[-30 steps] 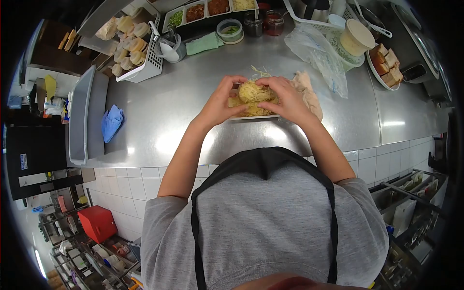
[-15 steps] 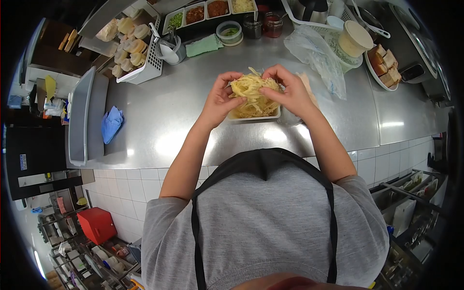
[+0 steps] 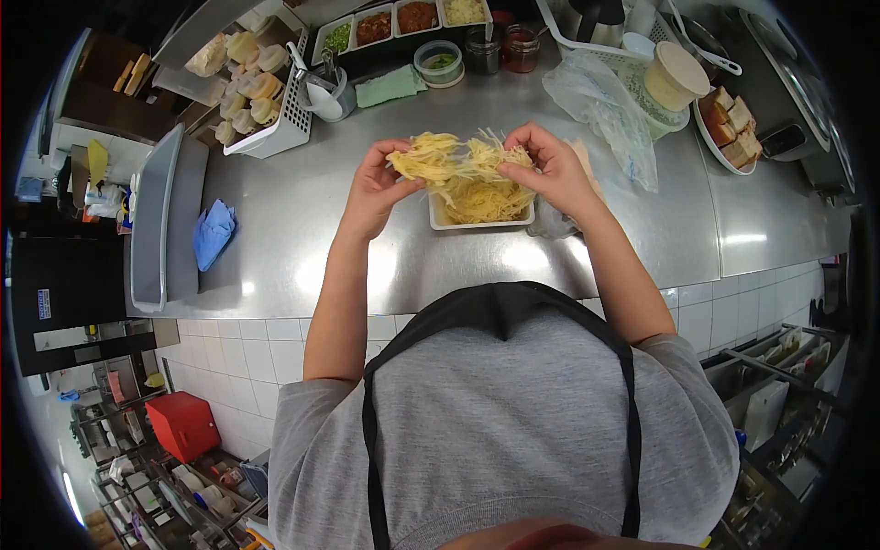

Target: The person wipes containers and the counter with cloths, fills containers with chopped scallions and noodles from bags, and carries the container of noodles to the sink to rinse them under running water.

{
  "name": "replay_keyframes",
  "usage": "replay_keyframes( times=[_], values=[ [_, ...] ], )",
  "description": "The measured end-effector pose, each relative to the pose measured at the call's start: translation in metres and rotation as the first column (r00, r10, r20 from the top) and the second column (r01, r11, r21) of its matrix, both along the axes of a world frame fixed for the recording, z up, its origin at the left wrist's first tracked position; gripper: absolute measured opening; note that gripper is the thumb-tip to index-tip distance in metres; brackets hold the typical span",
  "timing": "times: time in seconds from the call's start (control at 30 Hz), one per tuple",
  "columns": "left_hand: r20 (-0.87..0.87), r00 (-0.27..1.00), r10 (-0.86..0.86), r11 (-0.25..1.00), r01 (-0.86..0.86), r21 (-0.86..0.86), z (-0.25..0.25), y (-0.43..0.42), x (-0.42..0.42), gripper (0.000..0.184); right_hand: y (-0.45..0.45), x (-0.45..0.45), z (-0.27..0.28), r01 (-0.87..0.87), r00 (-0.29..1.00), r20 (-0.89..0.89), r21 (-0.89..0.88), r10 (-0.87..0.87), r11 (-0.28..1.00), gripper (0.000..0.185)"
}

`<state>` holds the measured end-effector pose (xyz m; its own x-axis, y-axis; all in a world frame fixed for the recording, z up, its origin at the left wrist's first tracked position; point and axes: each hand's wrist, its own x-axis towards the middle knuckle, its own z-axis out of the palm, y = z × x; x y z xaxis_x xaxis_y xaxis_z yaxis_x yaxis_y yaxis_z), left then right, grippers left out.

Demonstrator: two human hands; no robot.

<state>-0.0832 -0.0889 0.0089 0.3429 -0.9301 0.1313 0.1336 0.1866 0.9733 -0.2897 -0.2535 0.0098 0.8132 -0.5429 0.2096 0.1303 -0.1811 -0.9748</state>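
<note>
A clump of thin, pale yellow shreds [image 3: 426,158] is pinched in my left hand [image 3: 374,194], held above and to the left of a shallow white tray [image 3: 438,218]. Fingers bent, my right hand [image 3: 555,174] grips another clump of the shreds [image 3: 490,158] over the tray's right side. Some strands stretch between the two clumps. More yellow shreds [image 3: 481,202] fill the tray, which rests on the steel counter [image 3: 302,211]. Whether the shreds are noodles or some shredded food, I cannot tell.
A crumpled clear plastic bag [image 3: 600,110] lies to the right. At the back are a green cloth [image 3: 390,87], a lidded jar [image 3: 521,49] and several food pans. Left are a blue cloth [image 3: 214,236] and a grey tub [image 3: 165,220]. A bread dish [image 3: 729,128] sits far right.
My left hand has moved left, away from my right hand, and the clump of shreds has been pulled apart into two. More of the tray's contents now shows.
</note>
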Motion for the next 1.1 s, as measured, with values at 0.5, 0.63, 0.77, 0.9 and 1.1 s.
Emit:
replay_keyframes(
  times=[0.5,0.63,0.77,0.9,1.1],
  values=[
    [-0.064,0.997,-0.041,0.997,0.037,-0.071,0.009,-0.023,-0.032,0.045,0.016,0.003,0.025,-0.059,0.998,0.006,-0.189,0.061,0.980,0.045],
    [-0.157,0.987,-0.030,0.998,0.020,-0.060,0.007,-0.033,-0.044,0.041,0.012,0.012,0.009,0.021,0.998,0.056,-0.111,-0.014,0.994,0.037],
    [-0.017,0.999,-0.041,0.999,0.041,-0.006,0.006,-0.028,-0.038,0.034,0.011,0.005,0.014,-0.008,1.000,-0.031,-0.173,0.002,0.985,0.028],
    [0.026,0.999,-0.045,0.999,0.045,-0.003,0.001,-0.024,-0.033,0.029,0.008,0.001,0.009,-0.027,0.998,-0.059,-0.145,0.019,0.989,0.028],
    [0.035,0.995,-0.090,0.996,0.091,-0.018,0.004,-0.020,-0.035,0.042,0.020,0.002,0.024,-0.034,0.994,-0.099,0.068,0.041,0.997,0.029]
  ],
)
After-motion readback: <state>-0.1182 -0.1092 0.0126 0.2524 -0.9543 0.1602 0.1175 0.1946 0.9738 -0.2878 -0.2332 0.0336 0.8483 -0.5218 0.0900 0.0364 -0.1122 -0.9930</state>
